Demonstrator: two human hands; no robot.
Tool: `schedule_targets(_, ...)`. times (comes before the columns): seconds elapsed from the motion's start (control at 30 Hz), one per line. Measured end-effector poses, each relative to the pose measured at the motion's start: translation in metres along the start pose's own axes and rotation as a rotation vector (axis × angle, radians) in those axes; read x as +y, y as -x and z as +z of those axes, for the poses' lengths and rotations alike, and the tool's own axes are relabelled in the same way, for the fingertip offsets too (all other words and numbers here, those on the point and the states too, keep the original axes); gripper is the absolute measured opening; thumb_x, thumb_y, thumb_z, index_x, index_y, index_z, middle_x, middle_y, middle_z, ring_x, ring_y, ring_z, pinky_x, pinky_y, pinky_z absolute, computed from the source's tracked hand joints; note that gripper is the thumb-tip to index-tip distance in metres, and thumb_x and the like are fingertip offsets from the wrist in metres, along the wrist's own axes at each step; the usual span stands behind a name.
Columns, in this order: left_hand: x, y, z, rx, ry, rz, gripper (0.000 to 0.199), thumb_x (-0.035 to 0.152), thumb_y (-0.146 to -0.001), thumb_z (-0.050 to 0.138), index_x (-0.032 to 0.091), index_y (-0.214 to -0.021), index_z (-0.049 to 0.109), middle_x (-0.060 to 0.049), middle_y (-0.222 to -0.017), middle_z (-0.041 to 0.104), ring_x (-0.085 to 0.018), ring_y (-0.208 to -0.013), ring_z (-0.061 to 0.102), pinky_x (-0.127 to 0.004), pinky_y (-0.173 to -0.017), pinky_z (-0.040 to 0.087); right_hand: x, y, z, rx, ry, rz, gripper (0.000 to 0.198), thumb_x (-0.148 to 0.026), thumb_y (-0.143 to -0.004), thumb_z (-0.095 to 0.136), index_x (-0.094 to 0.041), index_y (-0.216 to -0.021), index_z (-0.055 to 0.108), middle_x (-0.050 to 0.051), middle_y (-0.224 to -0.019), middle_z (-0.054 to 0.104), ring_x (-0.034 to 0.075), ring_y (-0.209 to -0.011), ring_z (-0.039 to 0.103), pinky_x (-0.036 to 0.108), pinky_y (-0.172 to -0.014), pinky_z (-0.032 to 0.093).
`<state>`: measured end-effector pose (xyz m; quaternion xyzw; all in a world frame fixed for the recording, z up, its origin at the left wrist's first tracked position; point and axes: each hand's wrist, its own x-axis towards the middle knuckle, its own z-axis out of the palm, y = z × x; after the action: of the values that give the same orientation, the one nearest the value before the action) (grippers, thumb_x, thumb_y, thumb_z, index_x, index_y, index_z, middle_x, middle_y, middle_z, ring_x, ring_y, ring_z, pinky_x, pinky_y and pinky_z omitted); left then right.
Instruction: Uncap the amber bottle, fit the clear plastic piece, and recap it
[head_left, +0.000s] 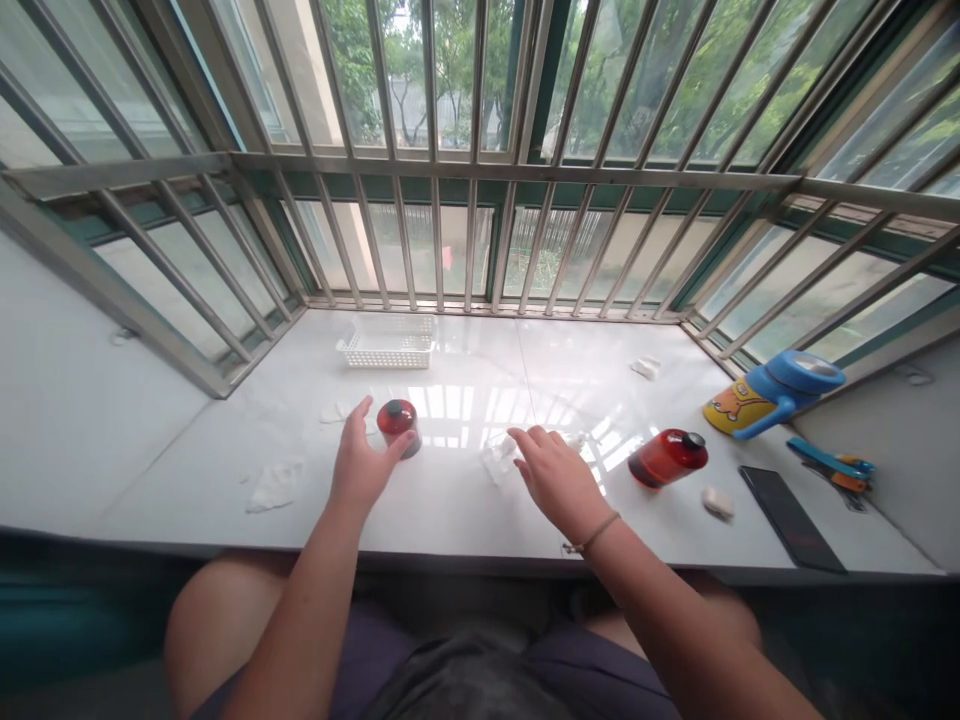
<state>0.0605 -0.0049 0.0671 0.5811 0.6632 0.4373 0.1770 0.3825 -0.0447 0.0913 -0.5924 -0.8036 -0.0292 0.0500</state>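
My left hand (358,458) is open beside a small red bottle with a black cap (398,418). Its thumb crosses in front of the bottle's lower part, the fingers stay apart on the left, and whether the skin touches the bottle I cannot tell. My right hand (559,478), a thin bracelet on its wrist, hovers low over the white sill with fingers loosely spread and nothing visible in them. Just left of it lies a clear, crinkled piece of plastic (496,460), partly hidden by the hand. A second red bottle (666,459) rests further right, seen tilted.
A white perforated basket (387,345) stands at the back left. White crumpled tissues (274,486) lie at the left, another scrap (645,368) at the back right. On the right are a blue-and-yellow mug (772,392), a phone (791,518), a blue-and-orange tool (831,465) and a small pale lump (718,503).
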Motion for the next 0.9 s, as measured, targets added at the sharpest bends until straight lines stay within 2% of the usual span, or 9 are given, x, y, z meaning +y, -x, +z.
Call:
schedule_targets(0.1,0.011,0.015,-0.013,0.167,0.003,0.332,0.064,0.044,-0.095,0.079,0.024,-0.152,0.055,-0.015,-0.156,0.061,-0.035,-0.144,0.060,-0.056,-0.120,0.053,0.010,0.037,0.011,0.173,-0.016,0.123,0.035,-0.030,-0.112,0.051,-0.021,-0.145,0.057,0.015,-0.128,0.067,0.030,-0.110,0.064,0.043,-0.096,0.053)
schedule_targets(0.17,0.023,0.024,-0.022,0.216,-0.001,0.481,0.042,0.036,-0.099,0.073,0.023,-0.138,0.065,-0.013,-0.141,0.071,-0.031,-0.135,0.067,-0.053,-0.118,0.055,0.018,0.061,0.027,0.265,0.008,0.212,0.040,-0.034,-0.110,0.053,-0.021,-0.147,0.056,0.018,-0.140,0.062,0.034,-0.117,0.063,0.048,-0.102,0.054)
schedule_targets(0.3,0.048,0.038,-0.032,0.212,-0.008,0.516,0.015,0.026,-0.103,0.066,0.027,-0.117,0.072,-0.007,-0.119,0.078,-0.027,-0.116,0.074,-0.050,-0.109,0.060,0.033,0.084,0.064,0.209,0.027,0.272,0.065,-0.021,-0.102,0.052,-0.025,-0.165,0.036,0.020,-0.169,0.043,0.039,-0.137,0.057,0.052,-0.107,0.056)
schedule_targets(0.4,0.063,0.048,-0.037,0.170,-0.005,0.529,0.016,0.021,-0.102,0.066,0.030,-0.114,0.073,-0.005,-0.114,0.078,-0.026,-0.111,0.075,-0.048,-0.105,0.062,0.042,0.077,0.082,0.149,-0.027,0.257,0.096,-0.010,-0.092,0.050,-0.032,-0.175,0.006,0.014,-0.178,0.032,0.036,-0.147,0.054,0.051,-0.113,0.054)
schedule_targets(0.47,0.072,0.054,-0.040,0.147,0.004,0.570,0.021,0.018,-0.101,0.067,0.031,-0.116,0.073,-0.005,-0.113,0.078,-0.026,-0.109,0.076,-0.047,-0.102,0.063,0.049,0.063,0.086,0.146,-0.045,0.275,0.106,-0.009,-0.087,0.051,-0.034,-0.175,-0.004,0.012,-0.180,0.027,0.035,-0.149,0.053,0.051,-0.113,0.054)
schedule_targets(0.53,0.079,0.061,-0.043,0.110,0.027,0.587,0.026,0.015,-0.100,0.066,0.032,-0.118,0.073,-0.005,-0.113,0.079,-0.026,-0.108,0.076,-0.045,-0.098,0.063,0.057,0.042,0.086,0.143,-0.037,0.297,0.106,-0.008,-0.085,0.051,-0.031,-0.176,0.001,0.012,-0.180,0.027,0.035,-0.147,0.054,0.050,-0.109,0.056)
schedule_targets(0.73,0.084,0.066,-0.037,-0.003,-0.013,0.632,0.030,0.012,-0.100,0.065,0.033,-0.121,0.073,-0.004,-0.108,0.082,-0.027,-0.102,0.077,-0.043,-0.093,0.062,0.084,-0.024,0.067,0.086,-0.026,0.315,0.082,-0.012,-0.089,0.052,-0.021,-0.169,0.035,0.018,-0.177,0.033,0.036,-0.138,0.059,0.045,-0.103,0.058)
schedule_targets(0.8,0.079,0.064,-0.032,-0.081,-0.099,0.627,0.026,0.015,-0.102,0.063,0.031,-0.120,0.074,-0.005,-0.108,0.082,-0.028,-0.102,0.077,-0.046,-0.095,0.061,0.087,-0.026,0.054,0.118,-0.032,0.311,0.074,-0.018,-0.096,0.050,-0.018,-0.169,0.034,0.018,-0.178,0.029,0.037,-0.147,0.052,0.047,-0.111,0.053)
schedule_targets(0.9,0.071,0.062,-0.027,-0.270,-0.254,0.558,0.021,0.018,-0.104,0.058,0.026,-0.114,0.075,-0.008,-0.106,0.082,-0.029,-0.098,0.076,-0.046,-0.092,0.060,0.084,-0.006,0.033,0.237,-0.016,0.357,0.066,-0.027,-0.105,0.043,-0.017,-0.169,0.033,0.020,-0.178,0.027,0.038,-0.162,0.031,0.054,-0.128,0.036)
